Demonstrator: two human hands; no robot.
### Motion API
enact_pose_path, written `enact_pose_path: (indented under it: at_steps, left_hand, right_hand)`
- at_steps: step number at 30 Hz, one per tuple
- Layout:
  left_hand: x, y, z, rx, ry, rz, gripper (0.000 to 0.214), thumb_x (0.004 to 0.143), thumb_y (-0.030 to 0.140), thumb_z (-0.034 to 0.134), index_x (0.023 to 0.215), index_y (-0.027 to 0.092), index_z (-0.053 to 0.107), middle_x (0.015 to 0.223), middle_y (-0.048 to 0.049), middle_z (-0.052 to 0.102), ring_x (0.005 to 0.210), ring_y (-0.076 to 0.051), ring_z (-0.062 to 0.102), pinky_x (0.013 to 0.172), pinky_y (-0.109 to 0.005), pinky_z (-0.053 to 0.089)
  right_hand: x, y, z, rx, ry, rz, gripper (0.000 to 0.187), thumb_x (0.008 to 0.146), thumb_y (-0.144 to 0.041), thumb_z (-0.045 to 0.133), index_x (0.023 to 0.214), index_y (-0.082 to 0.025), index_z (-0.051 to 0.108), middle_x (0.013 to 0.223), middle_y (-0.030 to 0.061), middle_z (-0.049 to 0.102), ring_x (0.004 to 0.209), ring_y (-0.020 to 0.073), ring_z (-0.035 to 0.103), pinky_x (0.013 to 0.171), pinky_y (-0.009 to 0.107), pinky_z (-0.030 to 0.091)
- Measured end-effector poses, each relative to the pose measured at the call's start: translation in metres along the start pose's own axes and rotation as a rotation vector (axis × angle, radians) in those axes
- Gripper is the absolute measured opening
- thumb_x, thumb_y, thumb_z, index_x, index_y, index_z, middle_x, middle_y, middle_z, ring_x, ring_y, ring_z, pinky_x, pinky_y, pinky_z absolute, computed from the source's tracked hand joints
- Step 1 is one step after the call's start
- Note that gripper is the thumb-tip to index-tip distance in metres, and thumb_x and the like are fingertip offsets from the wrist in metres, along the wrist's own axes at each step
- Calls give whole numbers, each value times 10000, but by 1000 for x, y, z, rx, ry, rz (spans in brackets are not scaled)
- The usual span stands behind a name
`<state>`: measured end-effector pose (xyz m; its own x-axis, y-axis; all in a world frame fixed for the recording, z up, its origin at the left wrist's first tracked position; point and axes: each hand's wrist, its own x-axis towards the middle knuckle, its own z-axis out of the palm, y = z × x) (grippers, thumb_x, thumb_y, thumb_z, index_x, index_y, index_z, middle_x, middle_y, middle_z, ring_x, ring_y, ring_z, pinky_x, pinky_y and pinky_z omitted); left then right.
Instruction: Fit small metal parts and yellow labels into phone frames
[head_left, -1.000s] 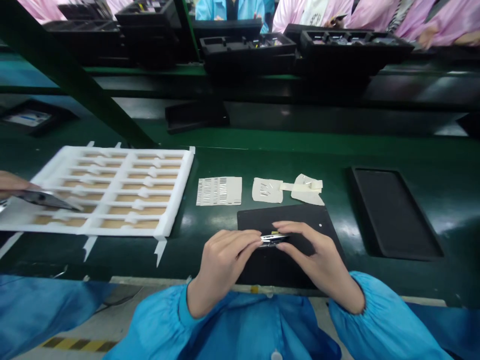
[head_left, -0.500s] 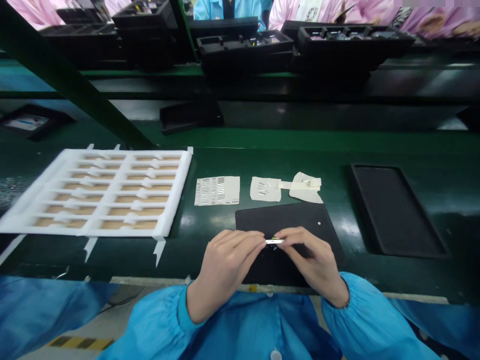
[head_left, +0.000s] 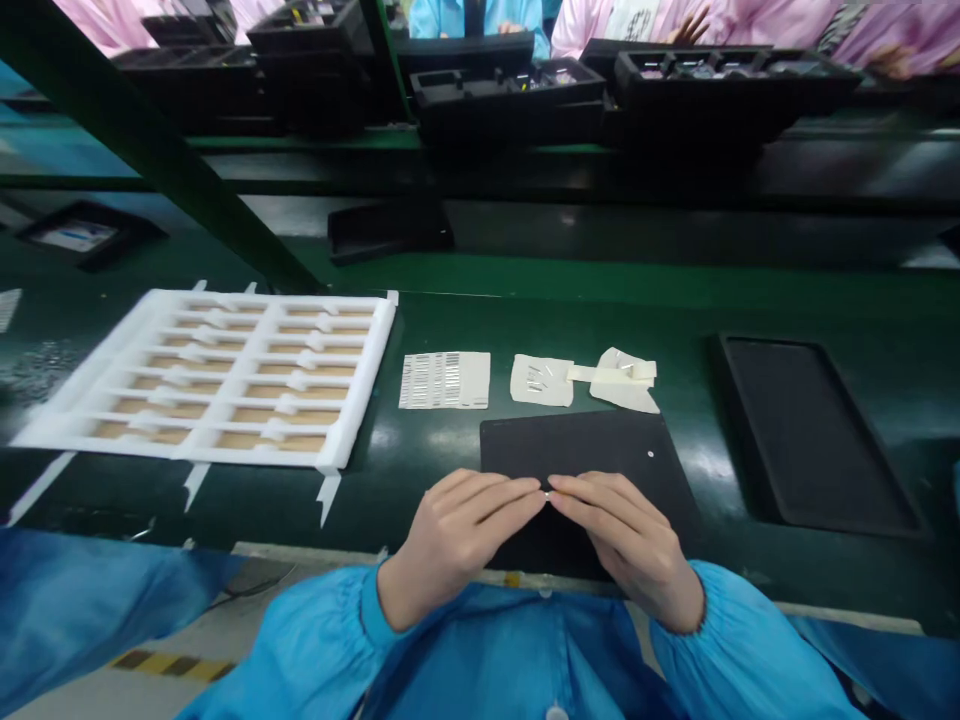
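Observation:
My left hand (head_left: 457, 535) and my right hand (head_left: 622, 535) meet fingertip to fingertip over a black mat (head_left: 600, 450) near the bench's front edge. Both are curled in a pinch around a small silvery part (head_left: 549, 492), of which only a glint shows between the fingertips. Blue sleeves cover both wrists. Beyond the mat lie a white card with rows of small metal pieces (head_left: 445, 380), a white paper with a few tiny parts (head_left: 541, 380) and a crumpled white paper (head_left: 626, 380).
A white foam tray with slotted rows (head_left: 210, 378) lies at the left on the green bench. An empty black tray (head_left: 814, 435) sits at the right. Black trays (head_left: 510, 95) stand along the far side, with people in pink and blue coats behind them.
The silvery part, held wide between my hands a second ago, now shows only as a speck between closer fingertips. Another person's hand with a tool at the far left has gone.

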<state>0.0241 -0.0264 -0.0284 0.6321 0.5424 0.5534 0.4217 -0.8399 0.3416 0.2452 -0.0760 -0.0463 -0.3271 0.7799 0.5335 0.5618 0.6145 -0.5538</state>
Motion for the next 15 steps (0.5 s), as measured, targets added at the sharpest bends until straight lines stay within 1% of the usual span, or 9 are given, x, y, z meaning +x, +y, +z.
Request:
enact_pose_path:
  at_steps: [3,6,8,11,13,15]
  left_hand:
    - [-5,-2,-1,92,-4,90,236,980,110,496,1149,140,659,1131,-51,742,959,-187,709,763,-303,534]
    - [-6,-3,-2,75,14,91,232,986,125,491,1144,147,659,1130,-38,744,950,-180,711,759,-294,533]
    - [-5,-1,-2,9,19,30,221,985,121,495,1121,172,661,1125,-15,746,939,-158,713,765,-279,522]
    - [-1,5,-1,-78,27,-129,137,977,188,556,1063,180,663,1043,8,766,872,-138,724,732,-266,494]
    - [1,10,0,-101,49,-226,100,966,233,594,1009,177,664,971,25,772,821,-129,729,687,-266,465]
    - [3,14,0,-113,62,-276,83,967,217,590,958,179,664,941,38,768,813,-121,729,675,-268,444]
  right_hand:
    - [-1,-1,1,-31,-9,-14,534,854,60,556,1331,-178,578,1226,125,672,1047,230,614,856,416,573]
    - [-2,-3,3,-17,-27,2,516,848,69,551,1304,-169,596,1219,133,667,1065,232,612,862,409,569]
    - [-1,-6,5,60,-8,62,467,846,60,570,1248,-173,624,1178,124,677,1055,225,621,845,390,572]
    - [3,-12,10,181,64,194,359,839,28,620,1120,-190,668,1054,87,707,971,204,650,792,356,578]
    - [6,-15,14,205,112,244,318,835,14,636,1066,-200,681,988,67,718,923,195,660,769,341,576]
    - [8,-16,18,197,151,266,307,832,9,639,1047,-205,685,961,60,722,906,193,663,763,333,573]
